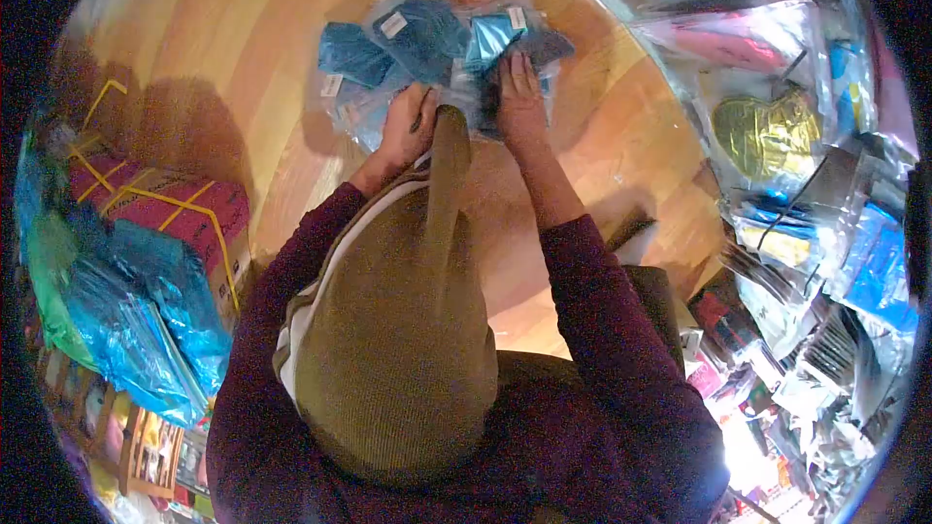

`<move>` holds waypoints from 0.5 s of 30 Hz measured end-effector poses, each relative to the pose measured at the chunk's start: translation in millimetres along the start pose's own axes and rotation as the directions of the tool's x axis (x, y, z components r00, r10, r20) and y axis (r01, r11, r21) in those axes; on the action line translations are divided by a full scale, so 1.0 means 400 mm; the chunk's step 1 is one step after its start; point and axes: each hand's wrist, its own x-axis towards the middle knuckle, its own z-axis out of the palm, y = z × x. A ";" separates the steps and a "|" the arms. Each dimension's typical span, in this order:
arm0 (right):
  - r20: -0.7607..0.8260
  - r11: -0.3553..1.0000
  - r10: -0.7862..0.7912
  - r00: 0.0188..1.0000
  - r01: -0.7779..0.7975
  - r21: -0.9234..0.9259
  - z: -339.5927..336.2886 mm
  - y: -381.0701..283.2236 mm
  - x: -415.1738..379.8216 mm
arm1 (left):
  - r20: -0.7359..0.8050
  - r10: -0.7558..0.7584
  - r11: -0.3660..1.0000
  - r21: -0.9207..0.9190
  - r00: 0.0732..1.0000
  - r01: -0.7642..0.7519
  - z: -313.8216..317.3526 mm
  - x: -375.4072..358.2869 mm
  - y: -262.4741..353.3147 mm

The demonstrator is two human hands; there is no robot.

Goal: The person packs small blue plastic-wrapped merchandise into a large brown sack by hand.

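Two hands are resting at one cluster of at least three blue film-wrapped packets, which are bearing three white labels and lying on a wood-grain surface. The packets are lying just ahead of my left hand and partly beneath my right hand. My left hand is holding its fingers curled inward at the cluster's near edge; whether it is gripping anything, I cannot tell. My right hand is lying flat, its fingers straight and close together, clasping nothing. Two bare wrists are emerging from maroon sleeves, both pointing forward. One strapped magenta carton is standing to my left; one gold packet is lying well to my right
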 end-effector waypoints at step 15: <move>0.024 0.948 -0.110 0.994 0.097 0.304 -0.021 -0.156 0.150 | 0.044 -0.045 0.980 -0.190 0.998 0.052 -0.027 -0.034 -0.062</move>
